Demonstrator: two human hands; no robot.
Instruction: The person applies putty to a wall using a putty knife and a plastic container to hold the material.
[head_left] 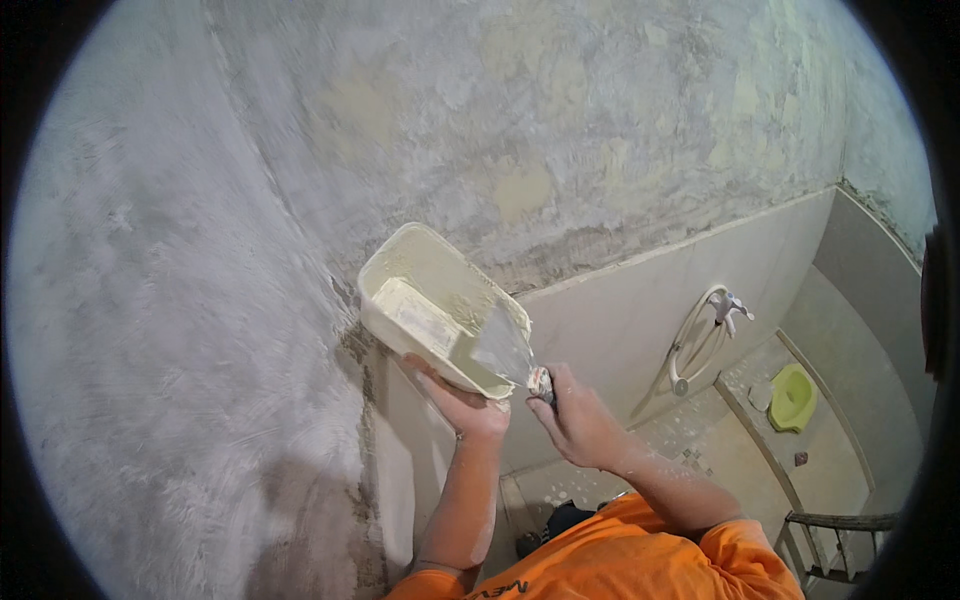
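Grey wall [400,130] at 12 o'clock, pale tub [420,320] just off centre toward 9, left hand [465,406] at 6, fingers holding tub from below, right hand [582,425] at 5, fingers gripping scraper [506,346] over tub, tap [727,306] at 3.

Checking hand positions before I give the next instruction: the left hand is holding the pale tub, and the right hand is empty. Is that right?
Not quite: the right hand is not empty. The head view shows it gripping a scraper by the handle. The left hand is holding the pale tub, as you said.
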